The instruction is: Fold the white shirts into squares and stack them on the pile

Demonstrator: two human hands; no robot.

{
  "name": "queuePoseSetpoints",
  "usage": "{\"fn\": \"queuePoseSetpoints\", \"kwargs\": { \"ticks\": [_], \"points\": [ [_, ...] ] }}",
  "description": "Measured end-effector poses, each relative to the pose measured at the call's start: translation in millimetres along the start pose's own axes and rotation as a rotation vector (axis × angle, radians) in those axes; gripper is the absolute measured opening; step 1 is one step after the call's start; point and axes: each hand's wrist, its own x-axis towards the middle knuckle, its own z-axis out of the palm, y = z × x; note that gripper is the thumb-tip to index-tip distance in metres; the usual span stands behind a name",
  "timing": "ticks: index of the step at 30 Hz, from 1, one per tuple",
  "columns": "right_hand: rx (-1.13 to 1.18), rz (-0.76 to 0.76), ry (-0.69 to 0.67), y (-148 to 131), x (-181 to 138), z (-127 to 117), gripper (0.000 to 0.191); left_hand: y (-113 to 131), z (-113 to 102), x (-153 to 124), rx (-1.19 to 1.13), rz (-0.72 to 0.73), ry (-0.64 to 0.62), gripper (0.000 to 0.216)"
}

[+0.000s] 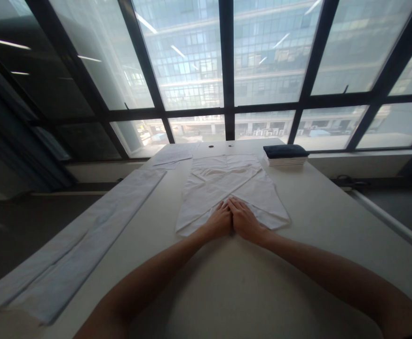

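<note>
A white cloth garment [223,176] lies spread on the white table [206,287], with diagonal folds that meet near the middle of its near edge. At that meeting point my left hand [222,219] rests on the fabric, fingers stretched forward. Right beside it, my right hand [243,216] lies on the cloth too, its fingers extended and the fingertips of both hands touching. The fabric under my palms is hidden. I see wrinkles across the upper part of the garment.
Long folded white fabric [86,235] runs along the table's left side. Papers [176,154] lie at the far left. A dark folded cloth [285,150] tops a stack of white folded cloths [287,161] at the far right. Large windows stand beyond the table.
</note>
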Motion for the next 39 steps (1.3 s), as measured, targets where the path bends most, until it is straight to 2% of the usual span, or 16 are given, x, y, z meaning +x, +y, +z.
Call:
{"fn": "queuePoseSetpoints", "kwargs": {
  "ticks": [2, 5, 12, 16, 23, 28, 34, 36, 39],
  "points": [
    [0.008, 0.012, -0.048, 4, -3, 9, 0.059, -3, 9, -1, 0.024, -0.002, -0.051, 0.066],
    [-0.005, 0.019, -0.086, 10, -13, 13, 0.057, -6, 9, -7, 0.022, -0.004, -0.078, 0.069],
    [-0.100, 0.116, -0.105, 14, -28, 8, 0.075, -4, 3, -8, 0.005, -0.039, -0.098, 0.057],
    [-0.142, 0.138, -0.105, 22, -37, 5, 0.081, -9, 3, -11, -0.017, -0.035, -0.095, 0.061],
    [-0.150, 0.139, -0.112, 28, -45, 0, 0.079, -25, -14, -39, 0.006, -0.055, -0.103, 0.074],
    [-0.196, 0.145, -0.146, 24, -43, -5, 0.077, -27, -26, -62, 0.015, -0.090, -0.125, 0.076],
    [-0.269, 0.129, -0.156, 20, -45, -11, 0.070, -18, -29, -78, 0.067, -0.122, -0.139, 0.074],
    [-0.298, 0.123, -0.158, 18, -47, -15, 0.067, -8, -31, -83, 0.123, -0.147, -0.128, 0.072],
    [-0.326, 0.127, -0.163, 14, -52, -21, 0.064, 12, -40, -85, 0.215, -0.261, -0.085, 0.061]
  ]
}}
